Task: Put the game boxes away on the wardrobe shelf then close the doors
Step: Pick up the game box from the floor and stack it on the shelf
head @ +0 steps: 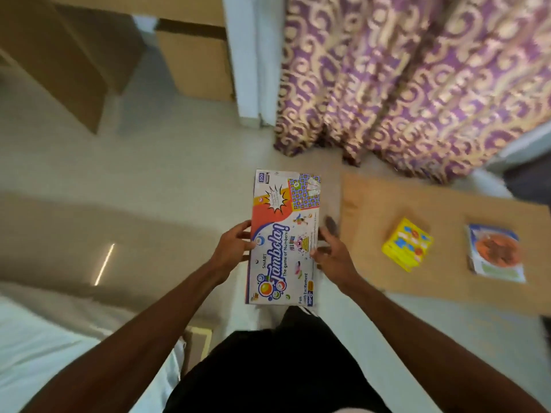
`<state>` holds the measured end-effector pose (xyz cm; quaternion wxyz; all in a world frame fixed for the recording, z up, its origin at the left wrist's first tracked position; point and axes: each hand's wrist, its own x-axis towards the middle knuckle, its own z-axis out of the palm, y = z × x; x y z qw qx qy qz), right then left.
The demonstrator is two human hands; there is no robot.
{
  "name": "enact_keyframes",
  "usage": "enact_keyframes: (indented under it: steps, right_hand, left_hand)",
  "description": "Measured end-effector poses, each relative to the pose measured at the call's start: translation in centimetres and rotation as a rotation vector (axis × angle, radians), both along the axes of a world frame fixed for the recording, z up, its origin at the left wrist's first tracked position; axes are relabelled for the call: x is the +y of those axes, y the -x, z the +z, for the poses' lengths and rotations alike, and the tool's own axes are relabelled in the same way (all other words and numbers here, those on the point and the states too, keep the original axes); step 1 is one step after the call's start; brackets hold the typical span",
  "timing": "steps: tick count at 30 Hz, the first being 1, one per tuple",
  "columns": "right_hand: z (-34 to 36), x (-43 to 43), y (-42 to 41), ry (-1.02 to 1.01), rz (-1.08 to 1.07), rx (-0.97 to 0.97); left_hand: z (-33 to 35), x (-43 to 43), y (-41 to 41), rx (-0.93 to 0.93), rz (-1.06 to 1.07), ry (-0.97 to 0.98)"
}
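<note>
A long white, red and blue Tambola game box (280, 222) is held flat above the floor in front of me. My left hand (234, 244) grips its left long edge, thumb on top. My right hand (329, 253) grips the right long edge. On a low wooden table (369, 263) to the right sit a small yellow game box (407, 244) and a flat blue box with an orange picture (496, 253). Wooden wardrobe panels (190, 61) stand at the upper left; no shelf shows.
A purple and gold patterned curtain (417, 79) hangs at the upper right, next to a white wall edge (241, 55). A bed with pale sheets (35, 338) lies at the lower left. Pale tiled floor (149, 162) spreads between the wardrobe and me.
</note>
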<state>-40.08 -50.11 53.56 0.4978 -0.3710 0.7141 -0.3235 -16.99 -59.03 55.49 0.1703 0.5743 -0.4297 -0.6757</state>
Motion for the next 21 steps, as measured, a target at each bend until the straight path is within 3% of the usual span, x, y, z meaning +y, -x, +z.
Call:
enact_keyframes:
  steps: [6, 13, 21]
  right_hand:
    - [0.5, -19.6, -8.7, 0.088, 0.34, 0.066]
    - [0.9, -38.2, -19.2, 0.155, 0.633, 0.097]
    - [3.0, -55.7, -38.2, 0.28, 0.989, 0.111]
  left_hand:
    - [0.6, -10.5, -10.7, -0.028, 0.359, 0.134]
    - [1.3, -22.3, -20.6, -0.053, 0.614, 0.173]
    - [1.7, -31.7, -34.8, -0.143, 0.989, 0.255]
